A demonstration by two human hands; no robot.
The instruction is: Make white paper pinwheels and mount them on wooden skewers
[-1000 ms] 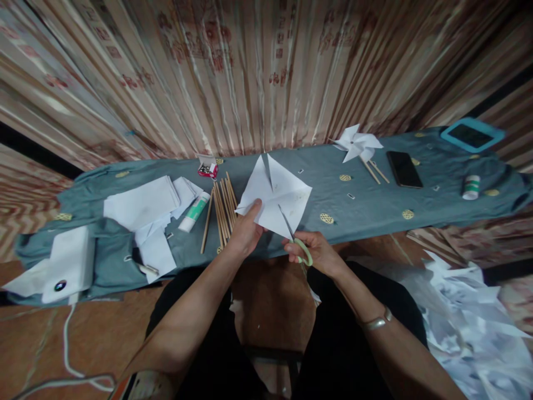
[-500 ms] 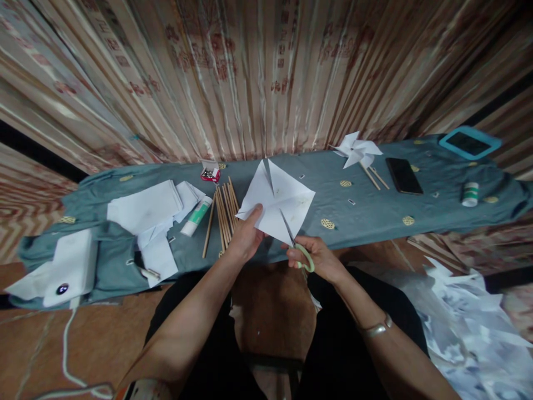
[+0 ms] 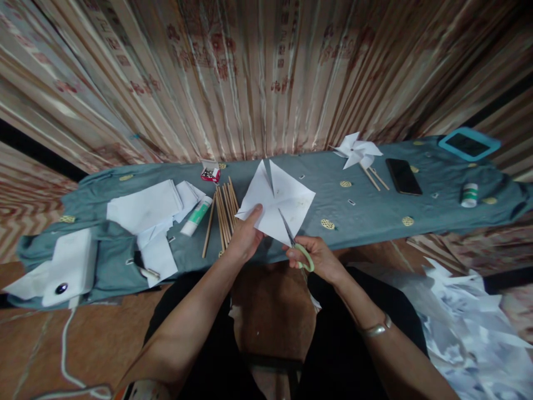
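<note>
My left hand (image 3: 249,233) is closed on the near left edge of a white square sheet of paper (image 3: 266,203), thumb on top. Slits run from the sheet's corners toward its middle, the far one gaping. In my right hand (image 3: 310,255) is a pair of scissors (image 3: 306,256) with pale green handles. Its blades lie at the near corner, pointing toward the sheet's centre. Left of the paper lie several thin wooden sticks (image 3: 225,216), a glue stick (image 3: 196,215) and a small red box (image 3: 210,172) of shiny bits.
White paper sheets (image 3: 144,205) and a white device (image 3: 70,266) with a cable are at left. A paper pinwheel (image 3: 357,151), black phone (image 3: 403,176), blue-framed tablet (image 3: 468,143) and green-white tube (image 3: 469,195) lie at right. A bag of white paper pieces (image 3: 470,322) sits below.
The paper and both hands stay almost where they were. The scissors show only a very slight shift at the near corner.
</note>
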